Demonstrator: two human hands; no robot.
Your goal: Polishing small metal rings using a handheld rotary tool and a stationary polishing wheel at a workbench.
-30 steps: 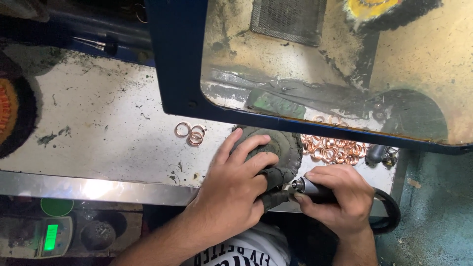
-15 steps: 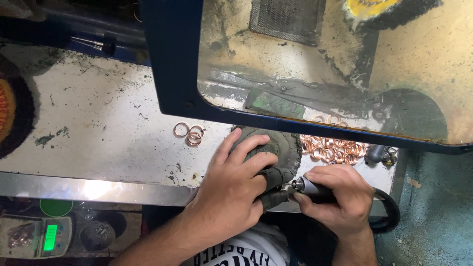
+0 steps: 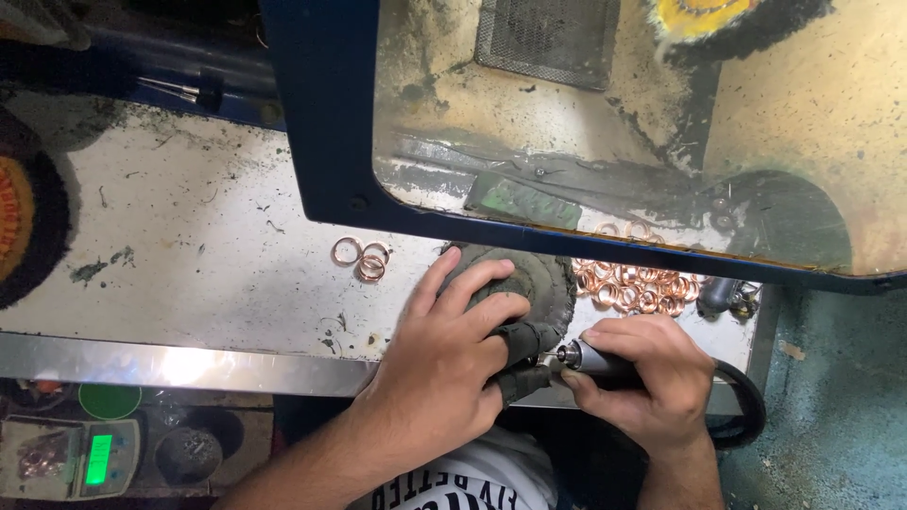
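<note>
- Left hand (image 3: 444,364) is curled down over a dark round pad (image 3: 529,283) at the tabletop's (image 3: 217,255) front edge. Thumb and forefinger wear dark finger wraps (image 3: 521,359) and are pinched shut on something tiny, too small to make out.
- Right hand (image 3: 647,373) is wrapped tight round a slim rotary tool (image 3: 590,359), held like a pen, its metal tip pointing left and meeting the left hand's pinched fingers.
- Black hose (image 3: 742,406) loops out from behind the right hand, off the tabletop's right end.
- Copper rings (image 3: 628,288) sit in a heap just right of the pad, near the right hand's knuckles. Three loose rings (image 3: 364,260) lie to the left of the pad, well apart from the heap.
- Small dark tool (image 3: 718,295) lies just past the heap's right side.
- Blue-framed shield (image 3: 326,142), grimy and see-through, hangs over the back of the tabletop, with a buffing wheel (image 3: 704,14) showing yellow up top behind it.
- Another wheel (image 3: 24,227), black with an orange centre, sits at the far left edge.
- Scale (image 3: 71,458) with a green display is down on the lower left, below the tabletop.
</note>
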